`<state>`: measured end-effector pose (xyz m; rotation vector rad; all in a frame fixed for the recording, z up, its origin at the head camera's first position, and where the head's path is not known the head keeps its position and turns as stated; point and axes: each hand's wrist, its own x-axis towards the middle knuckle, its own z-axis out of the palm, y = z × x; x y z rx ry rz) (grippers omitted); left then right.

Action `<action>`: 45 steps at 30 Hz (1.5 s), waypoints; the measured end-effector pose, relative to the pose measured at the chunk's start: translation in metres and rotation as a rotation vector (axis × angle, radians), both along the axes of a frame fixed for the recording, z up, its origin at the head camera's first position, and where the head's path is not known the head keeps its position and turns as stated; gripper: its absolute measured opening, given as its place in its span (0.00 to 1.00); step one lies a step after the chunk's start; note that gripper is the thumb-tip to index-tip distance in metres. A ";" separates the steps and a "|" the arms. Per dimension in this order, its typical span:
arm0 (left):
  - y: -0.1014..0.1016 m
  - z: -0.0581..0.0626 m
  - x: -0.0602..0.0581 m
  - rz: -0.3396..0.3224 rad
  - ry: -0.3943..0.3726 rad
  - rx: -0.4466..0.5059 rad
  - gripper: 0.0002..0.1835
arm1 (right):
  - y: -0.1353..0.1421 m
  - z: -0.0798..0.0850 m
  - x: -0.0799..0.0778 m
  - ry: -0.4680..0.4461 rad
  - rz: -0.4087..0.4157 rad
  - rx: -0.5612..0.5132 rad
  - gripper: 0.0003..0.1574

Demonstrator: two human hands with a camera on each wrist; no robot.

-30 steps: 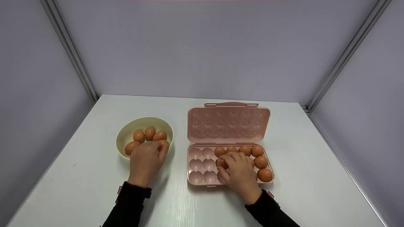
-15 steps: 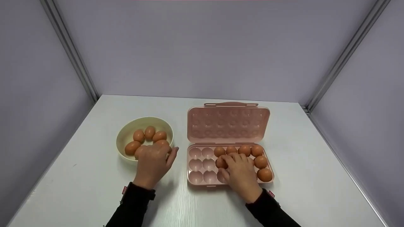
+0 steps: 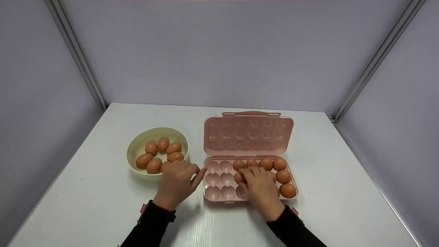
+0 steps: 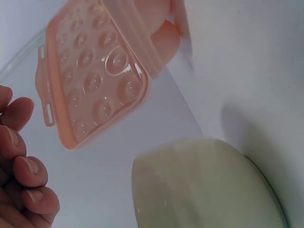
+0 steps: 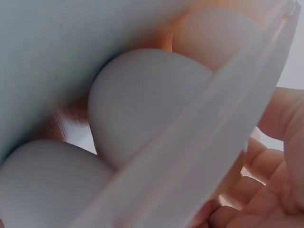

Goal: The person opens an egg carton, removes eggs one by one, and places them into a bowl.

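My left hand (image 3: 176, 183) hovers at the near right rim of a pale green bowl (image 3: 135, 151), thumb spread out to the side. In the left wrist view its fingertips (image 4: 31, 170) are loosely curled and no egg shows between them. Brown eggs (image 3: 144, 160) lie in the bowl. My right hand (image 3: 262, 190) is over the pink egg carton (image 3: 204, 197), its fingers and thumb around an egg (image 3: 239, 177) in the middle row. Its palm hides some of the cups. In the right wrist view, eggs (image 5: 147, 104) stand close behind the carton edge (image 5: 190, 156).
The carton's lid (image 3: 247, 135) stands open toward the back. Bare cups (image 3: 212, 179) fill the carton's left side, while eggs (image 3: 287, 190) occupy its right side. A white table (image 3: 85, 192) bears everything, with grey walls (image 3: 219, 51) on three sides.
My left hand has drawn back from the bowl's inside and moved right toward the carton, uncovering eggs at the near side. My right hand stays over the carton, its thumb shifting slightly.
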<state>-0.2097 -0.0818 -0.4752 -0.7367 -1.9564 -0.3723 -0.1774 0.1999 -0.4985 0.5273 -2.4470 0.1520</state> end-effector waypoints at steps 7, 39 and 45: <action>0.005 -0.003 0.002 -0.070 -0.017 0.019 0.21 | 0.000 0.000 0.000 -0.086 0.022 -0.027 0.26; 0.036 0.003 0.028 -0.282 -0.152 -0.001 0.32 | -0.005 0.009 -0.001 -0.008 0.315 -0.354 0.26; 0.043 0.001 0.032 -0.365 -0.174 -0.025 0.38 | -0.009 0.010 0.004 -0.015 0.395 -0.379 0.25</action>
